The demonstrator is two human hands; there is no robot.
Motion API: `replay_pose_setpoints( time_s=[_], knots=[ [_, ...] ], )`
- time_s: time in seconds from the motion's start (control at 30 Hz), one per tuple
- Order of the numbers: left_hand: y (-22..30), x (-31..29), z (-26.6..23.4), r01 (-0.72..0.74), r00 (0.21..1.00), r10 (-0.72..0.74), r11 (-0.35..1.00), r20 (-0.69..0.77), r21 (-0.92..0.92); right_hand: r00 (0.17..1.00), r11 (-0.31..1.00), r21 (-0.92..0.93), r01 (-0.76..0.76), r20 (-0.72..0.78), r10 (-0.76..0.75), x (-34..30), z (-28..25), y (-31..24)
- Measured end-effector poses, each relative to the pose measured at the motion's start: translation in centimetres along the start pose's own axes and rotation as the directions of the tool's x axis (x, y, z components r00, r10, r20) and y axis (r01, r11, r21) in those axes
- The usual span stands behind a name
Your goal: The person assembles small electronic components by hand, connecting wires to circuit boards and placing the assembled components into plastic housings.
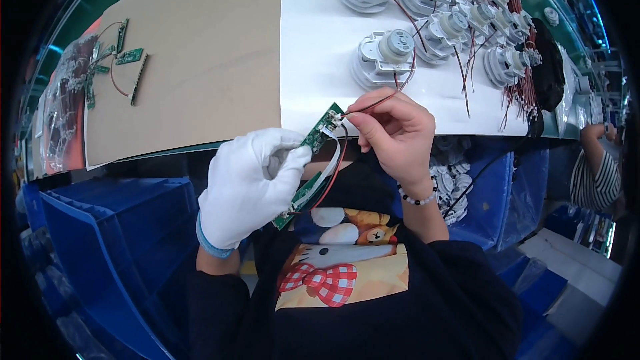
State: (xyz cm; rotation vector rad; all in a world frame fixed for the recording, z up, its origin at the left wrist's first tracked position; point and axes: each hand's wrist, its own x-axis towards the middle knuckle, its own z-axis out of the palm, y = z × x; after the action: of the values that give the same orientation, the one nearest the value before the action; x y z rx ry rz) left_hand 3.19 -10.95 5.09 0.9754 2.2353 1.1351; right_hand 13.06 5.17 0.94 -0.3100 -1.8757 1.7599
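My left hand [248, 183], in a white glove, grips a narrow green circuit board [320, 131] between thumb and fingers. A white flat cable [328, 172] and red and black wires run from it down to a second green board [293, 205], partly hidden behind the glove. My bare right hand [399, 130] pinches a thin reddish-brown wire [369, 105] at the white connector on the upper end of the first board. Whether the plug is seated I cannot tell. The wire leads up toward the nearest white round motor-like unit [383, 60] on the table.
Several similar white units [443, 30] with loose wires stand at the far right. Green boards [129, 57] lie on brown cardboard [207, 47] at left, beside a clear plastic bag [67, 107]. Blue bins [120, 227] flank me; the right one holds white parts [450, 183]. Another person's arm [592, 143] shows far right.
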Motion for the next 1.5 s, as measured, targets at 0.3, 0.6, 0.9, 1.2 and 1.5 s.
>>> replay_pose_setpoints(
  time_s=[0.3,0.6,0.9,1.2,1.5],
  knots=[
    [-0.4,0.8,0.0,0.323,0.945,-0.262,0.841,0.197,-0.433,0.999,0.998,0.062,0.007,-0.034,-0.005,-0.2,0.1,0.1],
    [-1.1,1.8,-0.5,0.465,0.879,-0.323,0.74,0.35,-0.486,0.98,0.958,-0.237,0.159,0.156,-0.124,-0.1,-0.5,0.7],
    [-1.8,1.7,0.0,0.388,0.91,-0.263,0.813,0.321,-0.434,0.967,0.897,-0.379,0.229,0.195,-0.164,0.2,-0.8,0.0],
    [-1.0,1.9,-0.7,0.401,0.891,-0.241,0.817,0.386,-0.415,0.939,0.883,-0.396,0.251,0.321,-0.123,1.1,-1.4,-0.6],
    [-0.2,1.6,-1.2,0.394,0.898,-0.207,0.773,0.389,-0.498,0.952,0.913,-0.289,0.289,0.184,-0.243,0.6,-0.2,0.3]
  ],
)
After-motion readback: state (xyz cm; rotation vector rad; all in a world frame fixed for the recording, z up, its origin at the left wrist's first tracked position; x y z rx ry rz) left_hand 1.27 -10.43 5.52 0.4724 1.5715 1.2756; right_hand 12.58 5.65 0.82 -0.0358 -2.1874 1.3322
